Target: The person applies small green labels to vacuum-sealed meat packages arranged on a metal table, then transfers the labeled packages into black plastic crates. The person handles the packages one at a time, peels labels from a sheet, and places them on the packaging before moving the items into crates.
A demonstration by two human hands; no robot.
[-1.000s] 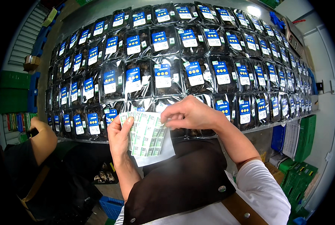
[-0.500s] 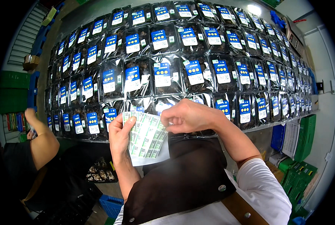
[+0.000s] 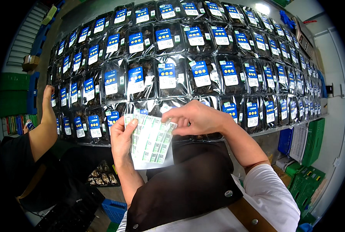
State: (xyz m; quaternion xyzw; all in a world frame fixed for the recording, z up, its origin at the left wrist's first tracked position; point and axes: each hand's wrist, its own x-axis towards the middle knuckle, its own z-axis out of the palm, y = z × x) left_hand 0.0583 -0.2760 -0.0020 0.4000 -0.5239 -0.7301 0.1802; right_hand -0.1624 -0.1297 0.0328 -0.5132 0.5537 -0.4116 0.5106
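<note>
The sticker sheets (image 3: 151, 145), white backing with rows of green-edged square codes, are in the left grip (image 3: 122, 133), thumb pressed on top and fingers behind, closed firmly on their upper left side. The right grip (image 3: 197, 118) is narrow, its fingers curled in at the sheets' upper right corner; whether a sticker is pinched there I cannot tell. Just beyond both grips, black trays (image 3: 183, 69) wrapped in glossy clear film stand in long rows across the worktop (image 3: 89, 12), holding dark brown, lumpy pieces. Each tray close by carries a label (image 3: 167, 79), blue above with a line of white characters and a row of yellow discs, white below, some plainly showing a square code; the finer print is too small to read. Beside many labels sits a small white code sticker (image 3: 181, 78), and some also have a little green-and-white one (image 3: 193, 63) at an upper corner. Well to the left of the left grip, a co-worker's hand (image 3: 49, 92) is at the trays' end. Below and left of the left grip, a black crate (image 3: 99, 185) holds pale, brown-marked pieces. Far right of the right grip are stacked green crates (image 3: 307, 185)
</note>
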